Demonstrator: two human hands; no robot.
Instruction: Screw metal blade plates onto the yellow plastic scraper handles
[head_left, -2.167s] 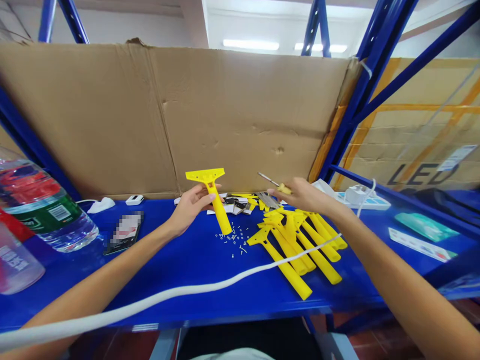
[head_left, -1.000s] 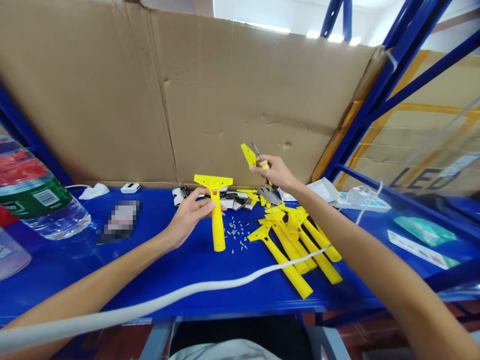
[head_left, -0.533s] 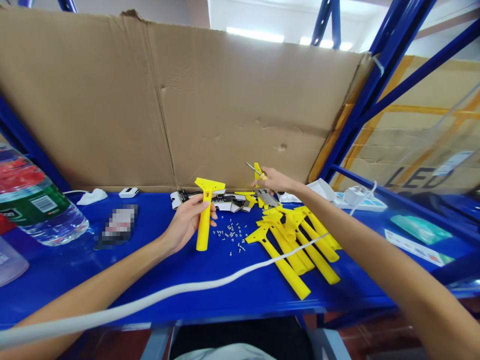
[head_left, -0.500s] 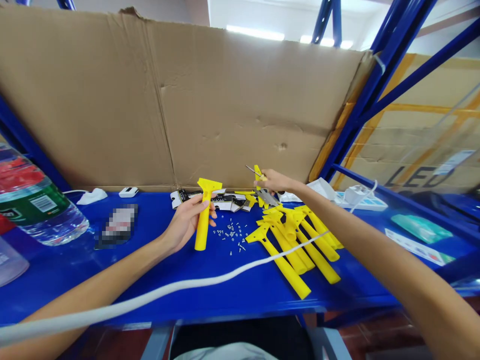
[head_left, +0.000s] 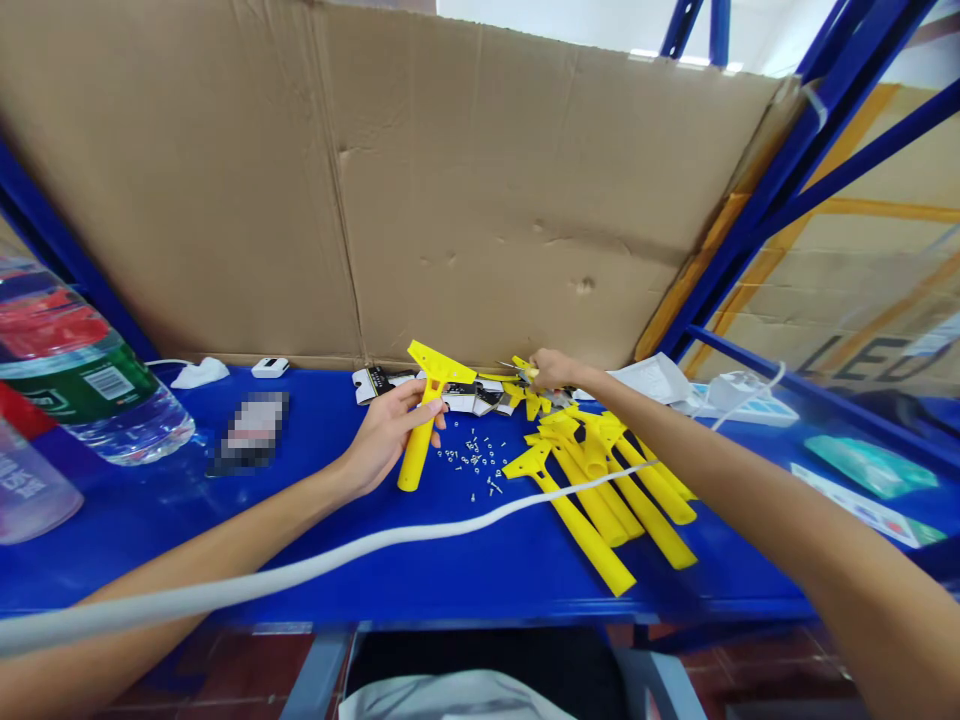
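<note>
My left hand (head_left: pixel 384 437) grips a yellow plastic scraper (head_left: pixel 425 412) by its handle, tilted, its lower end resting on the blue shelf (head_left: pixel 322 540). My right hand (head_left: pixel 553 369) reaches to the back of the shelf and holds a small screwdriver (head_left: pixel 523 370) with a yellow handle, over small yellow clip pieces (head_left: pixel 529 402). Several more yellow scrapers (head_left: pixel 600 480) lie in a pile under my right forearm. Tiny screws (head_left: pixel 472 462) are scattered between the held scraper and the pile.
A cardboard sheet (head_left: pixel 375 190) walls off the back. A big water bottle (head_left: pixel 67 375) lies at the left, a phone (head_left: pixel 251 432) beside it. A white cable (head_left: pixel 315 565) crosses the front. Blade packets (head_left: pixel 465 392), a power strip (head_left: pixel 742 400) and blue uprights (head_left: pixel 757 190) stand at the right.
My right hand has dropped from raised in front of the cardboard to the small parts at the back of the shelf. My left hand tilted the scraper's head rightward.
</note>
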